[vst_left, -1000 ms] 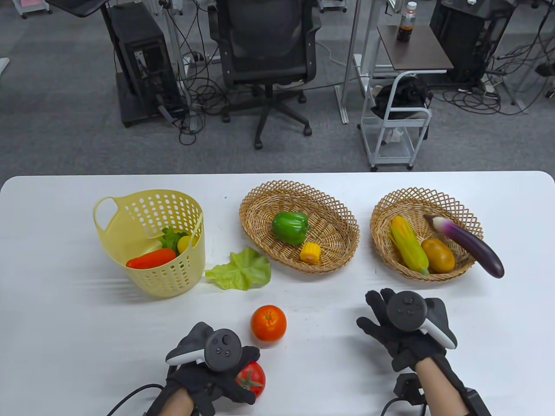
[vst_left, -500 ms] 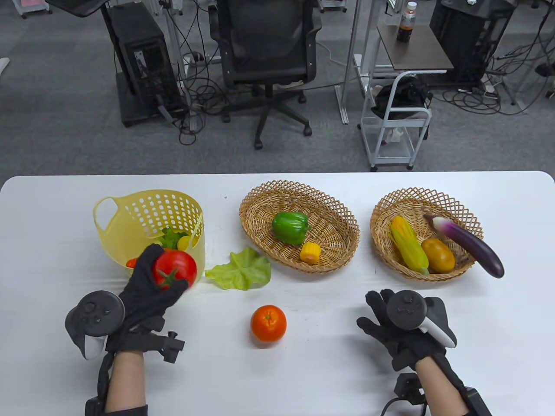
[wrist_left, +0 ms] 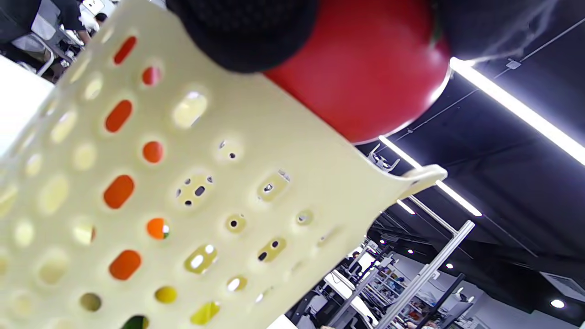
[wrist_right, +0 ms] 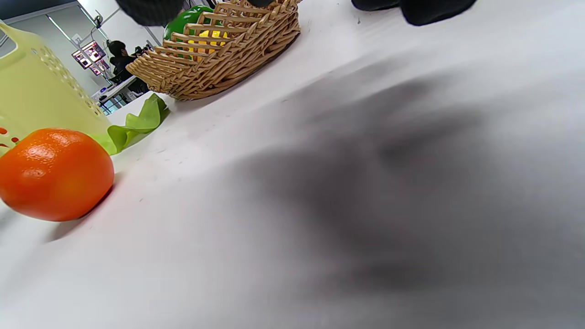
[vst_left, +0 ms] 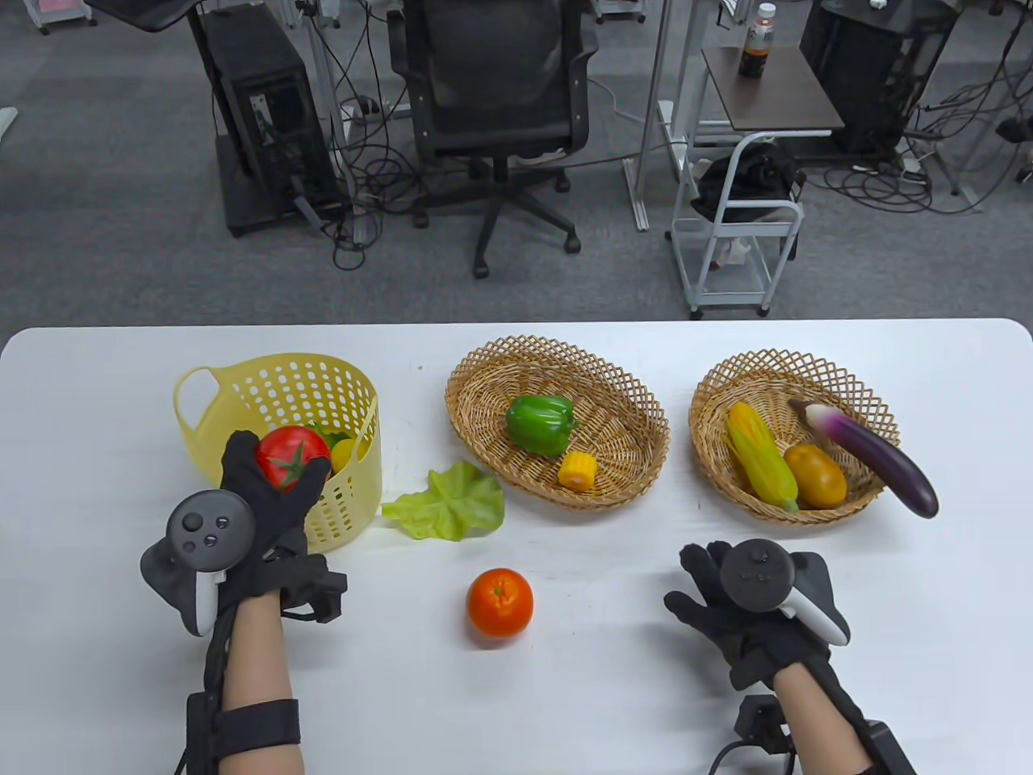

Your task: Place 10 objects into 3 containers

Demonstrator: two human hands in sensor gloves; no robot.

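My left hand (vst_left: pixel 270 492) grips a red tomato (vst_left: pixel 288 454) and holds it over the near rim of the yellow plastic basket (vst_left: pixel 242 387); the left wrist view shows the tomato (wrist_left: pixel 365 82) above the basket wall (wrist_left: pixel 228 183). An orange (vst_left: pixel 499 602) and a lettuce leaf (vst_left: pixel 448 504) lie on the table. The middle wicker basket (vst_left: pixel 484 371) holds a green pepper (vst_left: pixel 541 423) and a corn piece (vst_left: pixel 578 469). The right wicker basket (vst_left: pixel 718 387) holds a corn cob (vst_left: pixel 759 456), a potato (vst_left: pixel 815 475) and an eggplant (vst_left: pixel 876 456). My right hand (vst_left: pixel 710 593) rests open and empty on the table.
The yellow basket also holds a carrot, greens and a small yellow item, seen through its holes. The right wrist view shows the orange (wrist_right: pixel 52 173), the lettuce leaf (wrist_right: pixel 137 125) and the middle basket (wrist_right: pixel 219 59). The table's far edge lies behind the baskets.
My left hand lifted the tomato from the table's near edge and carried it up and left, now over the yellow basket's rim. My right hand has not moved.
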